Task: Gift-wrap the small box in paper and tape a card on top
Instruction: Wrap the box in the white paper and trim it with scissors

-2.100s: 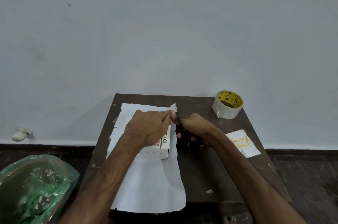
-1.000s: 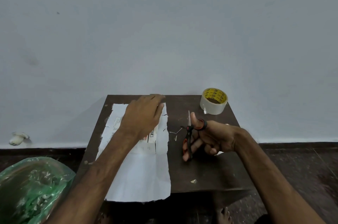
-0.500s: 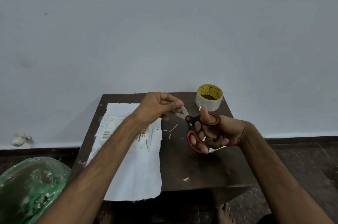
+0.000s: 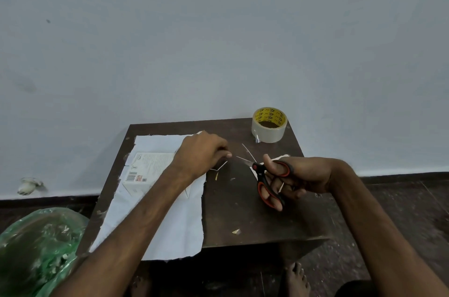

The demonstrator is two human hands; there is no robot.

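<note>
Right hand [image 4: 303,176] grips the scissors [image 4: 258,170], blades likely kept clear of the paper [image 4: 170,224] — left hand [image 4: 201,153] curls at its edge, grasp unclear.

Probably a home room: low wooden table [image 4: 243,211], bare wall [image 4: 218,41], dark floor [image 4: 401,211].
</note>
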